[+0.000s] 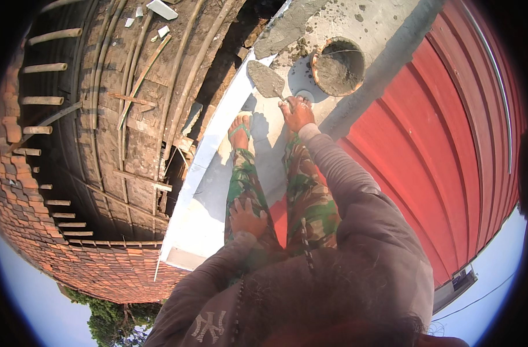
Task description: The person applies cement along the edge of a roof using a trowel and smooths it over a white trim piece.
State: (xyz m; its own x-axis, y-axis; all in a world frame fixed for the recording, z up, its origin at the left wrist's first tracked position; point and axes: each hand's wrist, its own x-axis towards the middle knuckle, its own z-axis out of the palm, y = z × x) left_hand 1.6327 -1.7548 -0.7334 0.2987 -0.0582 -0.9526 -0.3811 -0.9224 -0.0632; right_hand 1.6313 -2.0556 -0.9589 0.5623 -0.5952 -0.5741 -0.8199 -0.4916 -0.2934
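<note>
Trowel (266,79), coated in wet mortar, lies near the ledge's (215,194) left edge; its blade should prove stiff, front-heavy and slick, so the handle is the sensible hold. Farthest left are tiles (18,191), then loose laths (142,85) across a broken gap beside the ledge, which looks a risky drop. The left foot (239,130) stands close to that left edge, crowding the blade. The left hand (247,218) rests spread on the thigh, holding nothing; the right hand (298,114) is wrapped round the trowel's handle. Just beyond it, toward the ledge's right edge, a mortar bucket (315,70) restricts rightward movement. Past that edge slopes the red roof (425,144).
</note>
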